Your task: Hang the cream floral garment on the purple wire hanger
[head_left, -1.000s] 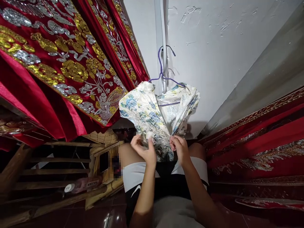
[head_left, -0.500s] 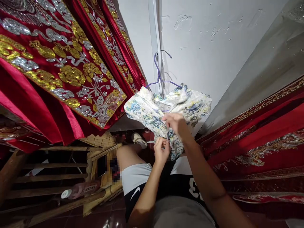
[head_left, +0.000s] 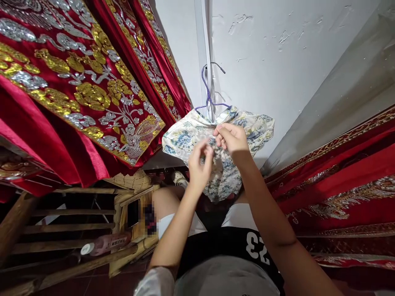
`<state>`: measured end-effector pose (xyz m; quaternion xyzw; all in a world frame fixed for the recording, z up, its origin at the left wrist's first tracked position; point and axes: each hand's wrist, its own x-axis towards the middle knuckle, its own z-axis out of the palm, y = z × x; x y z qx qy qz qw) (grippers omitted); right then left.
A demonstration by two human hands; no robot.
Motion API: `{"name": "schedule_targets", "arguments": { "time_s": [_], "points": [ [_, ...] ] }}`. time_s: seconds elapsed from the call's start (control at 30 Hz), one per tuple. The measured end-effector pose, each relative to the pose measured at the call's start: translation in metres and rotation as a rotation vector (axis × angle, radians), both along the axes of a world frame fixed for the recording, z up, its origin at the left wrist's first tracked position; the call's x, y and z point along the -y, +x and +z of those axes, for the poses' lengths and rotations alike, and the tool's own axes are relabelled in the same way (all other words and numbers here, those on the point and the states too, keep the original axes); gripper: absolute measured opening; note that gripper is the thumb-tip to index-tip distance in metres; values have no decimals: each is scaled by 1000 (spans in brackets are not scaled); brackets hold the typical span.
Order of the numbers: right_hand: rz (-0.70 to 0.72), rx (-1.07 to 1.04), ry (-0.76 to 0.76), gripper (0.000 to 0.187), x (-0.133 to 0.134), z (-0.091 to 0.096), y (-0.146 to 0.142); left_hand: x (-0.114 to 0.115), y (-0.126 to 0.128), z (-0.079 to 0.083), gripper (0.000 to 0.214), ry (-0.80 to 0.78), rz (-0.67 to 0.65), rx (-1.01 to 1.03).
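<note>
1 garment (head_left: 225,181) hangs on 1 hanger (head_left: 207,88) before the wall (head_left: 262,74); left, 1 bottle (head_left: 105,243) lies on slats (head_left: 68,228).

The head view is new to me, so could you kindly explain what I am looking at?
There is no machine: these are a person's left hand and right hand, seen by a camera worn on the head, looking forward and down. In front, a floral top hangs on a purple hanger before a white wall. Both hands are at its front, the right, curled, near the neckline; whether either grips the cloth is hard to tell. Sequinned red cloth hangs at left, and more red fabric shows at right. At lower left, a bottle lies on a slatted wooden bench.
</note>
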<state>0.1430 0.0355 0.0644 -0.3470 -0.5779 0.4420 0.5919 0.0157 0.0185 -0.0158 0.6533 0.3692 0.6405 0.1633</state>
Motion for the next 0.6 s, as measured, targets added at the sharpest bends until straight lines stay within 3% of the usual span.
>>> {"name": "schedule_targets", "arguments": {
  "time_s": [0.07, 0.13, 0.2, 0.3, 0.37, 0.43, 0.53, 0.6],
  "points": [
    [12, 23, 47, 33, 0, -2, 1, -13, -8, 41, 32, 97, 46, -136],
    [-31, 70, 80, 34, -2, -6, 0, -21, -12, 72, 24, 149, 57, -300],
    [-118, 150, 76, 33, -6, -17, -2, -21, -14, 91, 23, 194, 73, -362],
    [-215, 290, 11, 31, -5, -43, -4, -14, -29, 105, 20, 287, 181, -195],
    [-199, 321, -57, 33, 4, -64, -1, -14, -54, 105, 19, 339, 300, 4],
    [-139, 275, -137, 35, 20, -83, 4, -19, -88, 96, 19, 293, 340, 200],
    [-52, 142, -208, 35, 47, -104, 11, -31, -133, 62, 18, -10, 120, 581],
    [-18, 78, -217, 33, 62, -112, 10, -30, -144, 30, 16, -196, 13, 808]
  ]
}}
